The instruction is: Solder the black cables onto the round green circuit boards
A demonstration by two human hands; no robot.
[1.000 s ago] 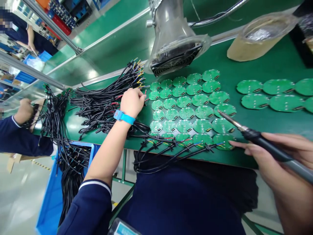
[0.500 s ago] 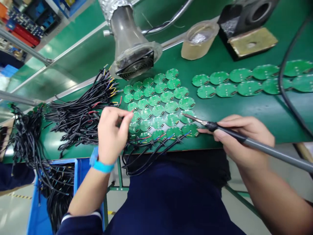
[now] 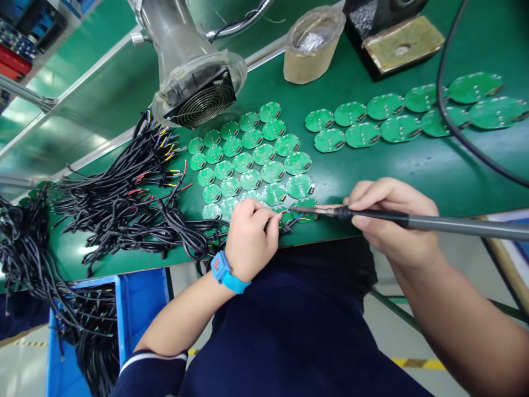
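My left hand, with a blue wrist strap, pinches a thin wire end at the near row of round green circuit boards. My right hand grips a soldering iron like a pen. Its tip points left and rests over a board at the near edge, a finger's width from my left fingertips. Black wire harnesses with coloured ends lie in a heap left of the boards, and one harness trails to my left hand.
A fume extractor fan hangs over the far boards. A taped pot and an iron stand with sponge sit at the back. More boards lie in two rows on the right. A blue bin of harnesses stands below left.
My left hand came from the wire heap toward me with a wire, down to the near row of boards. The iron tip swung left to meet it. The view shifted right.
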